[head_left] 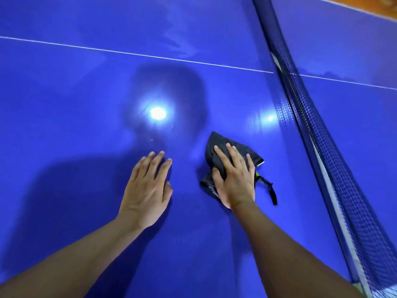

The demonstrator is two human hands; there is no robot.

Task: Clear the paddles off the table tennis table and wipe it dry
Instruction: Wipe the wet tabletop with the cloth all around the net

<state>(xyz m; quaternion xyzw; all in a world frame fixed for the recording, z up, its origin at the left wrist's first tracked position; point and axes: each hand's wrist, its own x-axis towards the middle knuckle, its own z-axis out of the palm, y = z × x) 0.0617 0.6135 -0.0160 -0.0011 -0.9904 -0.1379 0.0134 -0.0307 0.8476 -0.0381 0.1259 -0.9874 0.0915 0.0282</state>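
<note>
The blue table tennis table (75, 100) fills the view, its glossy top reflecting a ceiling light. My right hand (235, 177) presses flat, fingers straight and spread, on a crumpled dark cloth (217, 147) lying on the table a little left of the net. A loose strap of the cloth trails out to the right of my wrist. My left hand (148, 188) rests flat on the bare table surface to the left of the cloth, fingers straight, holding nothing. No paddles are in view.
The dark blue net (300, 108) runs diagonally from top centre to bottom right, with the table's other half beyond it. A thin white centre line (137, 54) crosses the table ahead of my hands. Orange floor (380, 5) shows at the top right corner.
</note>
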